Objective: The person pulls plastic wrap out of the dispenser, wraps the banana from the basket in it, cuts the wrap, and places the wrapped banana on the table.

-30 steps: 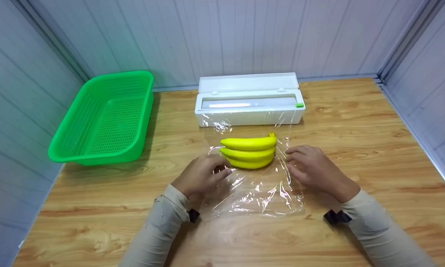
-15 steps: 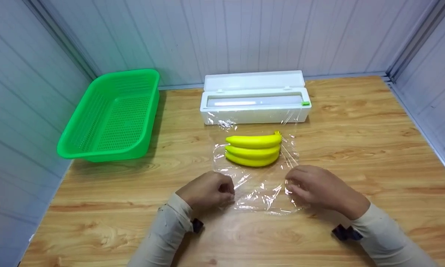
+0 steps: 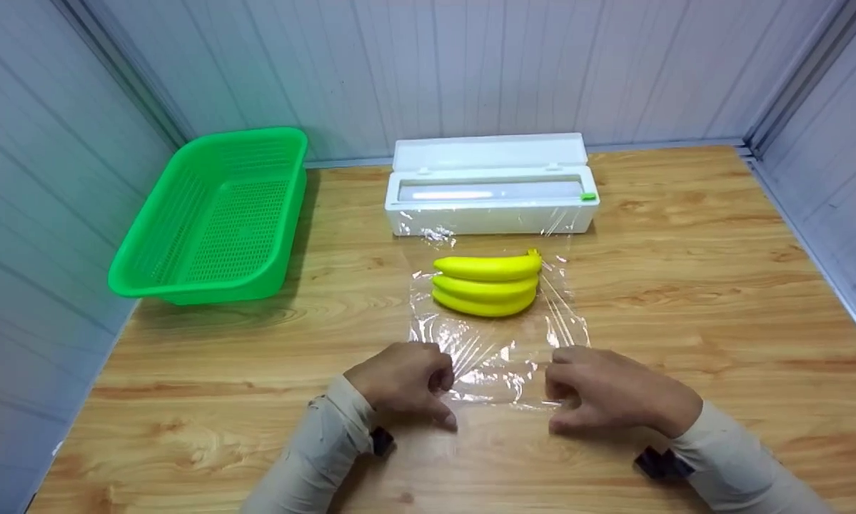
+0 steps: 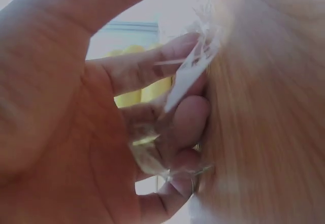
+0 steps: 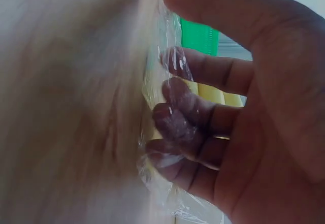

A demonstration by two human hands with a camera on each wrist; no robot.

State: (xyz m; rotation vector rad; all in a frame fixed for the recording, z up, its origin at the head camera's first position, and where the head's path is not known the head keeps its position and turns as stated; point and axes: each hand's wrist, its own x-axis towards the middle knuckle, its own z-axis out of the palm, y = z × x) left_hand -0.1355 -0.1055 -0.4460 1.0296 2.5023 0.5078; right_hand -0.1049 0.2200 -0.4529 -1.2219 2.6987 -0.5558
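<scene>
A bunch of yellow bananas (image 3: 486,285) lies on a sheet of clear cling film (image 3: 492,368). The film runs toward me from a white dispenser box (image 3: 492,220) with its lid up. Near the film's front left corner is my left hand (image 3: 406,382), thumb spread from bent fingers. My right hand (image 3: 617,389) is at the front right corner in a like pose. In the left wrist view, crumpled film touches the bent fingers (image 4: 192,120), and the thumb stands apart. Film also lies across the fingertips (image 5: 170,120) in the right wrist view, where no pinch by the thumb shows.
A green plastic basket (image 3: 274,282) stands at the back left of the wooden table (image 3: 206,421). A small green slider (image 3: 588,196) sits on the dispenser's right end. Pale panel walls (image 3: 485,71) enclose the table at the back and sides.
Both hands have moved from beside the bananas down to the film's front corners. The thumbs have spread away from the fingers. The bananas stay on the film, and the view has shifted slightly.
</scene>
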